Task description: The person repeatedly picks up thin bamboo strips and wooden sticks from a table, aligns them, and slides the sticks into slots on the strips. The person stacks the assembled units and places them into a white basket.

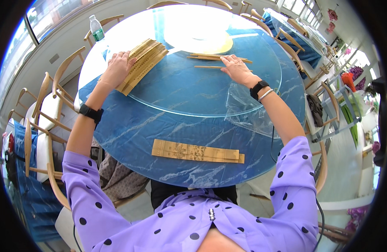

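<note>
The left hand (116,67) is lying flat, fingers spread, on a tan sleeve stack (143,63) on the glass turntable (181,94). The right hand (236,69), fingers released, is touching loose chopsticks (214,57). Flat tan sleeves (197,151) are lying near the table edge; a bottle (96,28) is standing beyond.

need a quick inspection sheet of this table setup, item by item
surface: round blue marbled table with a glass turntable on it
job's things: stack of paper sleeves under the left hand; loose chopsticks at the right hand; flat sleeves on the near edge
clutter: clear plastic bag by the right wrist; water bottle at the far left
hands: left hand flat on the stack; right hand on the chopsticks
cables: thin dark cable hanging under the right arm
surroundings: wooden chairs around, another blue table far right, windows
</note>
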The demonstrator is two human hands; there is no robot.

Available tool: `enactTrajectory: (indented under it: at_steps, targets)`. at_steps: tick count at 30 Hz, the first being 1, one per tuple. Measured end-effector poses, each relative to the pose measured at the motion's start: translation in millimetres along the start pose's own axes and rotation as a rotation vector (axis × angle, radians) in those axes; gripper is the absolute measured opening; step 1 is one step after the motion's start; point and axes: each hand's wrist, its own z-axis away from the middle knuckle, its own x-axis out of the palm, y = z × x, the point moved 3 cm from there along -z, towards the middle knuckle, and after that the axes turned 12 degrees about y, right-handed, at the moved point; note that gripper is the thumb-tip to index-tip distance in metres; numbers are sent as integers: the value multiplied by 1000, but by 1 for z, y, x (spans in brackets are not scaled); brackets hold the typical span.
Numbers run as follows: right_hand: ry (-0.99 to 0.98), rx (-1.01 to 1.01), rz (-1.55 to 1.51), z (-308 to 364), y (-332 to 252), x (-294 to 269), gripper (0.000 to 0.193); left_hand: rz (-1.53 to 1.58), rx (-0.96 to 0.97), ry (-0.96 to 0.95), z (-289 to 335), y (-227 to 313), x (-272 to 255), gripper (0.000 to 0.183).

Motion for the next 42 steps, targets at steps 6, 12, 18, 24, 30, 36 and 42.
enactTrajectory:
  at_steps: [6,12,18,24,30,36,42]
  targets:
    - [-170,44,48,-13,0,7,41,233,87,77,89,81,-79,51]
    - [-145,30,-23,-27,-1,-3,31,467,-45,-31,179,131,-113,47]
    - [-232,-84,-99,-23,-6,0,22,678,-171,-51,235,165,-102,42]
    - [-145,-244,48,16,-48,-22,19,731,-166,-12,245,182,-99,43]
    - [128,-300,-126,58,-91,-56,16,766,-332,145,229,181,-100,43]
    - [166,-398,-464,122,-183,-133,20,900,-353,378,211,180,-93,49]
    - [253,-290,-558,177,-214,-168,26,1300,-369,125,224,222,-95,62]
